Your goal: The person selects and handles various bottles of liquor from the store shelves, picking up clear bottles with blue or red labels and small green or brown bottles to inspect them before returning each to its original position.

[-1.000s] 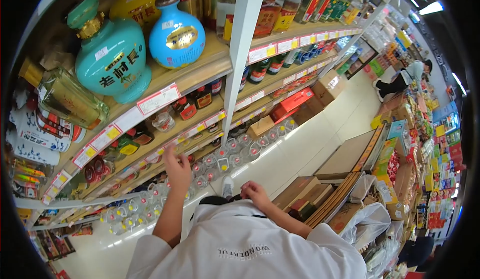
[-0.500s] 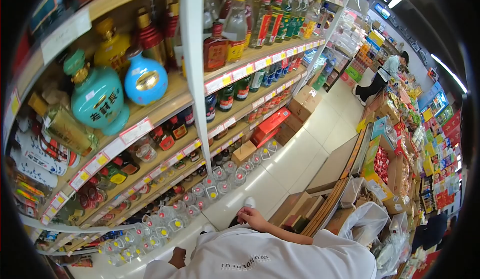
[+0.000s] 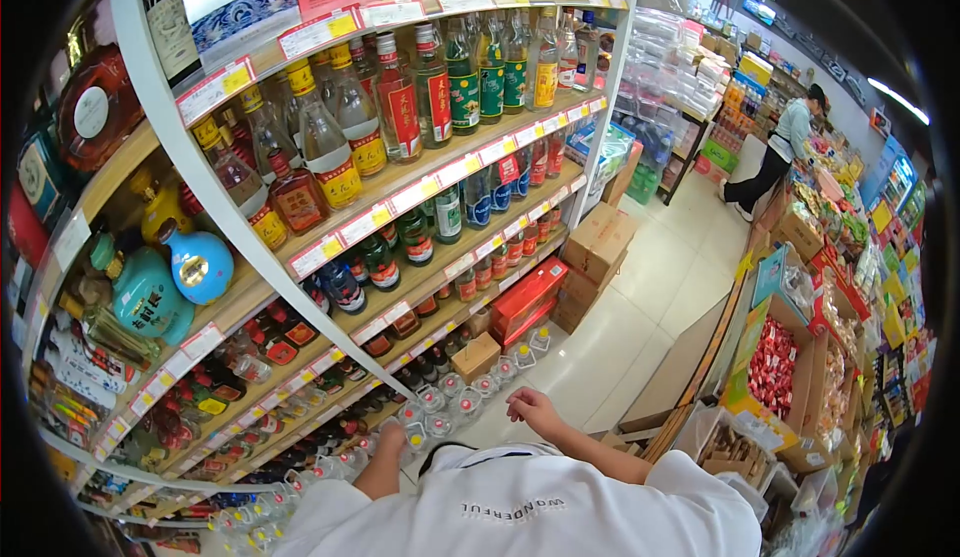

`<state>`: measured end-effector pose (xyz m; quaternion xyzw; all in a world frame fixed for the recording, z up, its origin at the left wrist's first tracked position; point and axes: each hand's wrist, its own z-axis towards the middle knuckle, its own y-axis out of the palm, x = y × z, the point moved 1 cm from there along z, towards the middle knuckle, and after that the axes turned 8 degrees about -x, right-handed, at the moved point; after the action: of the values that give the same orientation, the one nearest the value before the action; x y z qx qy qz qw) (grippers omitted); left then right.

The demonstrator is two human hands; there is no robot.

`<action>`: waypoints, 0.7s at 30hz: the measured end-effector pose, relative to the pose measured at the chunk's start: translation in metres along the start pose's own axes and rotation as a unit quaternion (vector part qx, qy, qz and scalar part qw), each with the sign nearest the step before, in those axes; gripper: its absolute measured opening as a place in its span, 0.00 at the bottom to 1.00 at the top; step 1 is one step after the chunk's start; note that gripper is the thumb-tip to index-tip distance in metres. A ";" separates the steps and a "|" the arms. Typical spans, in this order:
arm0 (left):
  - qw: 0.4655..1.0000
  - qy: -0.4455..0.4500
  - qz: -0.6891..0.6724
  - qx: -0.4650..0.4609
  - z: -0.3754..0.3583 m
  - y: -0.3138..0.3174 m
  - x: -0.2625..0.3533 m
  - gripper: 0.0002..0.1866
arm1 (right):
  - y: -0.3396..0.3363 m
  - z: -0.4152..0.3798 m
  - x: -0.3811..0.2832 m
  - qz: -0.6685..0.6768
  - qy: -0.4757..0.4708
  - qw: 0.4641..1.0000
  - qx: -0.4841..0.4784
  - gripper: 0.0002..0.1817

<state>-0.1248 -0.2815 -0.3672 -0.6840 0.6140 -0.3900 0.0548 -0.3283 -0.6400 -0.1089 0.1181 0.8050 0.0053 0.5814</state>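
Note:
My right hand is over the aisle in front of my white shirt, fingers loosely bent and somewhat apart, holding nothing that shows. Low on the left, my left hand hangs near the large clear plastic jugs lined up on the floor; its fingers are hidden. Liquor bottles with red and yellow labels stand on the shelf ahead, beyond the reach of either hand. A blue round bottle and a turquoise bottle sit on the shelf at left.
A red box and brown cartons are at the shelf's far end. The tiled aisle runs between the shelves and boxes of red-wrapped goods on the right. Farther along, a person leans over the goods.
My view has shifted along the shelves, bringing the middle bottles closer. Both hands have swung higher in the picture. The person down the aisle still stands by the goods.

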 end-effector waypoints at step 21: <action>0.938 -0.010 0.333 -0.099 0.046 0.005 0.056 0.11 | -0.185 0.002 0.003 -0.021 0.075 0.994 0.075 0.10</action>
<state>-0.1044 -0.3505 -0.3751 -0.4462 0.8417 -0.2796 0.1198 -0.3610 -0.8199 -0.1392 0.1438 0.8466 -0.0580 0.5091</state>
